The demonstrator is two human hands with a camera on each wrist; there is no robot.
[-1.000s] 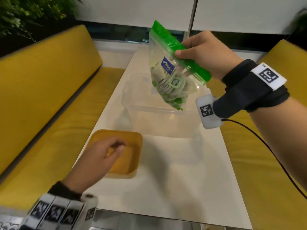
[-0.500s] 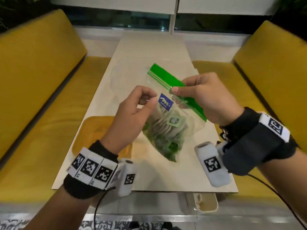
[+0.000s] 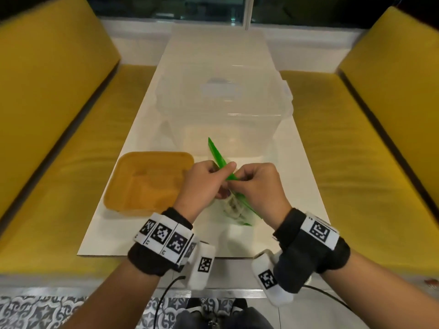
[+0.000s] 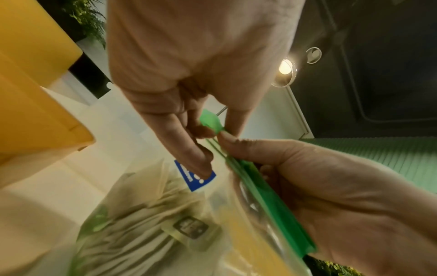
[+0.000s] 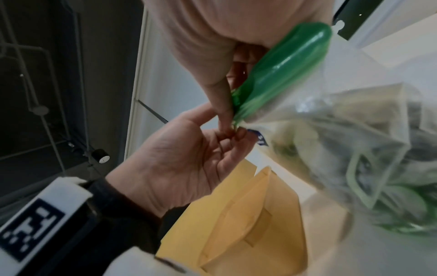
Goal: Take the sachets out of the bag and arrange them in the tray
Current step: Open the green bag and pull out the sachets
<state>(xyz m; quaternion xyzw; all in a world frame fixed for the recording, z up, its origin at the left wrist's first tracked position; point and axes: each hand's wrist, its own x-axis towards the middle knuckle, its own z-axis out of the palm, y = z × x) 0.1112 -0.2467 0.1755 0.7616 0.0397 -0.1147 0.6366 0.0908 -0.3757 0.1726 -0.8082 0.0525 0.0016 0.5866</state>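
Clear lidded tub (image 3: pixel 221 96) upper centre on the desk (image 3: pixel 123 224), yellow tray (image 3: pixel 147 181) lower left, your left hand (image 3: pixel 202 186) and right hand (image 3: pixel 256 186) both pinching the bag (image 3: pixel 222 160) of sachets (image 3: pixel 234 206) at its green zip, held mid-frame above the desk

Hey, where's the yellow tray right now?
In the head view the yellow tray sits on the white table, left of both hands, nearer than the clear container.
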